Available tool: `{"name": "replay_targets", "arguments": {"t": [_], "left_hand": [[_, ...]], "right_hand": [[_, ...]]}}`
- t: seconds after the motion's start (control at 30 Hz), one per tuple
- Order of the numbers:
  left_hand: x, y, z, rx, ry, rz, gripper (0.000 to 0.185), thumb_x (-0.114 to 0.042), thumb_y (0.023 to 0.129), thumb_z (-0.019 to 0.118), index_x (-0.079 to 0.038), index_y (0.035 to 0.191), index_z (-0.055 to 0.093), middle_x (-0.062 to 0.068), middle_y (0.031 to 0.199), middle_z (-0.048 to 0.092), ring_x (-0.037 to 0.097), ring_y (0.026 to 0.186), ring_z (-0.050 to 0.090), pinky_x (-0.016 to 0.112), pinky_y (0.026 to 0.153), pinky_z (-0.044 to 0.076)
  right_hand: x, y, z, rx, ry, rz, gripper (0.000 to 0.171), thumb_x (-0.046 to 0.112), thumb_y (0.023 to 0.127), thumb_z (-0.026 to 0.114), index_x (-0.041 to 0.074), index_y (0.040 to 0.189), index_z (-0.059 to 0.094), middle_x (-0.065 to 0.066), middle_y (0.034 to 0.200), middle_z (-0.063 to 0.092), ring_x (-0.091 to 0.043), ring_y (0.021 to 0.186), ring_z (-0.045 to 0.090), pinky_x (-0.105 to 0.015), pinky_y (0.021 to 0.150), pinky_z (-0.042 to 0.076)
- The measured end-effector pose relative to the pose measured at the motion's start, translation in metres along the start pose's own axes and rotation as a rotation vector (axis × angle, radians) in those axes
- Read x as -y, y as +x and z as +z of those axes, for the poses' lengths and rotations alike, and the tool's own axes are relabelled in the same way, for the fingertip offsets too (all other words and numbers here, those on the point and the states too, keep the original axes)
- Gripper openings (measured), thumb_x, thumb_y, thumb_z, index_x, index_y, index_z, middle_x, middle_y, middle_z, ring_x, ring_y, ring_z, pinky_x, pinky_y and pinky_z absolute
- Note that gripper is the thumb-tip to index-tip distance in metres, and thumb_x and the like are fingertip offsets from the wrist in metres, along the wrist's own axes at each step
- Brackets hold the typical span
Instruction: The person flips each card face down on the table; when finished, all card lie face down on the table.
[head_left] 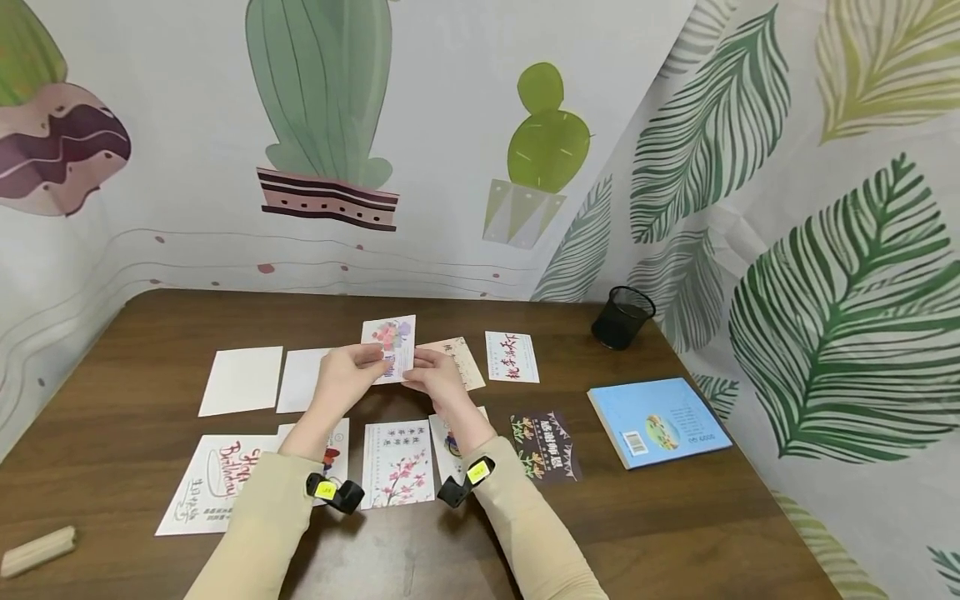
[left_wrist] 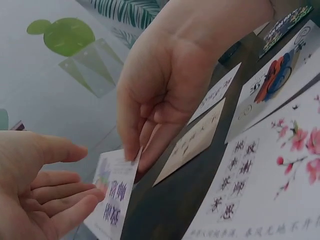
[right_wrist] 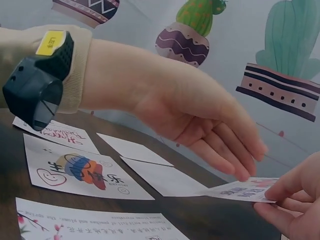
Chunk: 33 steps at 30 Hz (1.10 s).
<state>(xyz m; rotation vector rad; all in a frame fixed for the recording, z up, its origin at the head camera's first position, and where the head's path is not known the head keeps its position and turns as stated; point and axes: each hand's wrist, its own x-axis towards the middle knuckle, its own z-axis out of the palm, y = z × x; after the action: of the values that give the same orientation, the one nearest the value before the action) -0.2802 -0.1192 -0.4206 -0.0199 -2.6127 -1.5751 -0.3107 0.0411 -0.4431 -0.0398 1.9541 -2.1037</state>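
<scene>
Progress: cards were already laid out in two rough rows on the bench; I judged the layout mid-way, one card not yet down.
Card in hand: I saw the floral card held up over the back row, between both hands, clear of the bench.
Right hand: pinched the card's near edge, fingers curled round it.
Left hand: fingers nearly straight, tips at the card's left edge, thumb on top; it looked like a light touch rather than a firm grip.
Long axis: ran away from me toward the wall, slightly tilted; printed face up.
Neighbours: blank white card far left, pale lettered card just right of the held one.
Left to do: I guessed seating it in the back-row gap.
</scene>
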Motion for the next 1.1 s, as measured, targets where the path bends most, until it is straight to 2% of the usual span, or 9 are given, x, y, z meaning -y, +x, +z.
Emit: {"name": "replay_targets", "arguments": {"t": [0.17,0.37,0.47,0.63,0.9,1.1], "left_hand": [[-0.001,0.001,0.000,-0.019,0.036,0.012,0.044,-0.024,0.090,0.070,0.004,0.124,0.064,0.021,0.111,0.071,0.034,0.108,0.067,0.046,0.090,0.055],[-0.002,-0.001,-0.002,-0.045,0.037,-0.011,0.048,-0.032,0.090,0.071,0.003,0.122,0.066,0.019,0.113,0.071,0.034,0.109,0.066,0.044,0.085,0.056],[-0.005,-0.003,-0.004,-0.086,0.026,-0.006,0.046,-0.033,0.089,0.072,0.002,0.118,0.069,0.019,0.113,0.071,0.034,0.107,0.067,0.035,0.077,0.057],[-0.009,-0.005,-0.006,-0.165,0.013,0.006,0.045,-0.036,0.087,0.074,0.001,0.113,0.072,0.018,0.108,0.072,0.032,0.098,0.068,0.020,0.061,0.047],[-0.010,-0.005,-0.006,-0.211,-0.008,-0.002,0.049,-0.039,0.082,0.079,0.002,0.109,0.073,0.019,0.103,0.073,0.035,0.097,0.069,0.016,0.058,0.047],[-0.012,-0.006,-0.007,-0.213,0.000,-0.009,0.045,-0.036,0.083,0.078,0.001,0.107,0.074,0.019,0.102,0.073,0.035,0.093,0.069,0.018,0.057,0.047]], "right_hand": [[0.003,-0.003,0.004,0.050,-0.019,-0.035,0.047,-0.010,0.089,0.056,-0.011,0.135,0.049,-0.029,0.127,0.059,-0.028,0.108,0.065,-0.033,0.091,0.056],[0.006,-0.005,0.006,0.113,-0.018,-0.071,0.046,-0.008,0.089,0.057,-0.010,0.134,0.050,-0.029,0.128,0.059,-0.028,0.109,0.065,-0.034,0.093,0.055],[0.007,-0.008,0.007,0.145,-0.012,-0.098,0.045,-0.006,0.089,0.058,-0.010,0.133,0.051,-0.028,0.129,0.058,-0.027,0.110,0.065,-0.035,0.096,0.054],[0.011,-0.013,0.010,0.183,-0.026,-0.140,0.046,-0.002,0.088,0.061,-0.007,0.133,0.052,-0.026,0.129,0.059,-0.023,0.110,0.064,-0.034,0.099,0.052],[0.010,-0.014,0.014,0.200,-0.057,-0.146,0.047,-0.002,0.089,0.062,-0.002,0.135,0.052,-0.021,0.131,0.058,-0.023,0.115,0.062,-0.032,0.099,0.051],[0.012,-0.016,0.016,0.204,-0.071,-0.143,0.047,-0.002,0.089,0.064,-0.001,0.135,0.053,-0.019,0.132,0.058,-0.024,0.115,0.061,-0.032,0.098,0.051]]}}
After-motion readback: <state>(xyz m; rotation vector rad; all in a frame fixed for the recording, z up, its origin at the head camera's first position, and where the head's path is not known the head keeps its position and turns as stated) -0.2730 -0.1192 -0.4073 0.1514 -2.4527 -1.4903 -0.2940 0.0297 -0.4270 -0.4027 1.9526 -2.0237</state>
